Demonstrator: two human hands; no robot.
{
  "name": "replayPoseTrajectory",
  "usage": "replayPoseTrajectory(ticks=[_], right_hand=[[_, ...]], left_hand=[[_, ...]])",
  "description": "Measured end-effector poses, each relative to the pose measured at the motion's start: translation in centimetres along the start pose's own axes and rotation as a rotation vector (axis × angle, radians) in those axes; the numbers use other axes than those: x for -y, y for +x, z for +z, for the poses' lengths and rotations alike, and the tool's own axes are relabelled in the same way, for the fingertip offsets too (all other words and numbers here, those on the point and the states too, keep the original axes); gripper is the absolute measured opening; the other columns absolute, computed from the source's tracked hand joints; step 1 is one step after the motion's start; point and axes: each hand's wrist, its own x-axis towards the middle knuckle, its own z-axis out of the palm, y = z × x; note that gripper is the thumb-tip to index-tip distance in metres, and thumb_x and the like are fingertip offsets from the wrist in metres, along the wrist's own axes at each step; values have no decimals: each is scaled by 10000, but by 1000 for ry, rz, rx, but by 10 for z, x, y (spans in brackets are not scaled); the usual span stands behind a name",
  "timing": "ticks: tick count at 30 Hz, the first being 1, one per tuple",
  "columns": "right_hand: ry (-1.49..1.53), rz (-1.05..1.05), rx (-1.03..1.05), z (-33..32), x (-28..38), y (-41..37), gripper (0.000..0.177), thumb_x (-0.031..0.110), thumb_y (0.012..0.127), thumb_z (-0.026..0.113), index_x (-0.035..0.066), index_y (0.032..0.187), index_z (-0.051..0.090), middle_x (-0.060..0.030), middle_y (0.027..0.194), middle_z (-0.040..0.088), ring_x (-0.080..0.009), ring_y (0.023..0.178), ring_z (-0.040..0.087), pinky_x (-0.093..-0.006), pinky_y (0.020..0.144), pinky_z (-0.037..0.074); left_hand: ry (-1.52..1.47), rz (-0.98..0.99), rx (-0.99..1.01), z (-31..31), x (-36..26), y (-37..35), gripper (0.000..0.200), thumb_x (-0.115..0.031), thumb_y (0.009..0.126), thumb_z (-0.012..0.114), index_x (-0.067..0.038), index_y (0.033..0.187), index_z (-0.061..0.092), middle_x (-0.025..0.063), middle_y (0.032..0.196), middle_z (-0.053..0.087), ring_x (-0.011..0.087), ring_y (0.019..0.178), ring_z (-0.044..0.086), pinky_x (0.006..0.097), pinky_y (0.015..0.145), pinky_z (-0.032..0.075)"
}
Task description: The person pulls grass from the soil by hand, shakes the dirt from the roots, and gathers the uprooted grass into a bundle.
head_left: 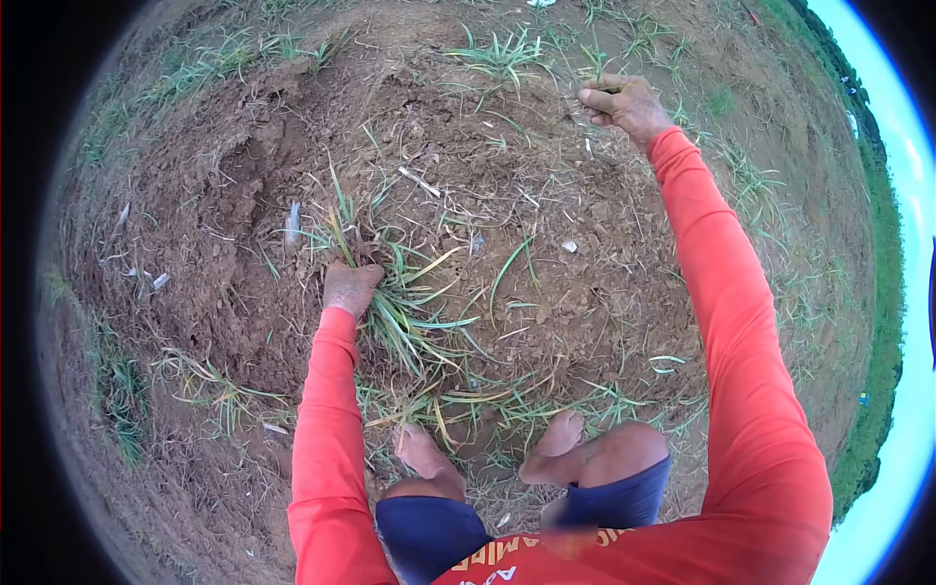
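My left hand is closed around a bunch of green grassy plants, whose long leaves spread out to the right and stick up above the fist. Brown soil or roots show at the top of the bunch. Farther forward on the right, my right hand is closed in a pinch, with a thin green sprig rising from the fingertips. Dug, crumbly soil lies between the two hands.
Grass tufts grow at the top of the view, and more loose leaves lie before my bare feet. Pale plant debris and small white pieces are scattered on the soil. A green field edge runs along the far right.
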Motion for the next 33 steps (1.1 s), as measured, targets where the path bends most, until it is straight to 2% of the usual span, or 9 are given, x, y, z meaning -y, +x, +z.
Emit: replayPoseTrajectory(ticks=[4, 8, 11, 13, 20, 23, 25, 28, 33], right_hand=[[279, 21, 94, -17, 67, -69, 297, 167, 923, 767, -14, 1151, 711, -42, 979, 698, -90, 766, 661, -229, 713, 597], [837, 158, 63, -18, 104, -136, 300, 100, 939, 742, -33, 1185, 633, -42, 953, 681, -101, 776, 669, -241, 682, 602], [961, 283, -45, 17, 158, -220, 218, 86, 944, 726, 11, 1137, 659, -33, 923, 686, -114, 772, 671, -250, 644, 594], [729, 383, 18, 40, 190, -289, 196, 124, 927, 743, 3, 1076, 704, -26, 875, 702, -100, 788, 663, -255, 677, 557], [-152, -587, 398, -7, 298, -427, 294, 171, 891, 713, -26, 1109, 730, -115, 1001, 752, -166, 952, 699, -305, 902, 528], [157, 42, 448, -60, 377, -440, 351, 214, 886, 729, -22, 1144, 727, -111, 1065, 740, -170, 1035, 677, -298, 943, 513], [135, 73, 318, -87, 415, -437, 432, 227, 881, 740, -26, 1227, 688, -131, 1155, 713, -180, 1112, 651, -297, 973, 500], [239, 9, 313, -90, 468, -433, 618, 272, 862, 766, -34, 1367, 584, -180, 1280, 658, -223, 1202, 619, -326, 1027, 477], [-153, -241, 540, -63, 517, -449, 990, 487, 711, 847, -21, 1469, 461, -227, 1373, 611, -344, 1300, 569, -418, 1132, 397]], left_hand=[[310, -229, -44, 5, -25, -20, 396, -213, 747, 721, 76, 1017, 694, 151, 867, 731, 202, 768, 678, 349, 763, 539], [-523, -212, 186, -13, -128, -142, 487, -262, 760, 858, 42, 1103, 691, 118, 986, 735, 204, 875, 672, 356, 833, 540], [-915, -202, 260, -20, -207, -228, 835, -317, 822, 865, -21, 1477, 440, 109, 1400, 558, 217, 1220, 550, 383, 1046, 459], [-1188, -327, 283, -18, -231, -282, 508, -400, 935, 757, -99, 1304, 580, 26, 1118, 673, 160, 976, 653, 383, 848, 572], [-1330, -481, 296, -107, -331, -416, 501, -395, 834, 818, -15, 1139, 704, 99, 1110, 708, 201, 998, 670, 378, 925, 529], [-1127, -447, 174, -163, -358, -447, 434, -325, 817, 821, -11, 1099, 719, 111, 1059, 719, 202, 921, 690, 371, 823, 568], [-972, -463, 213, -201, -368, -457, 435, -282, 810, 816, -37, 1152, 705, 126, 1045, 722, 208, 821, 708, 346, 677, 590], [-839, -85, 234, -240, -394, -465, 498, -336, 835, 820, -65, 1227, 673, 102, 1093, 716, 198, 917, 702, 371, 769, 586], [-1287, -138, 604, -280, -439, -483, 522, -447, 916, 758, -118, 1298, 625, 48, 1179, 703, 192, 1079, 670, 396, 976, 536]])
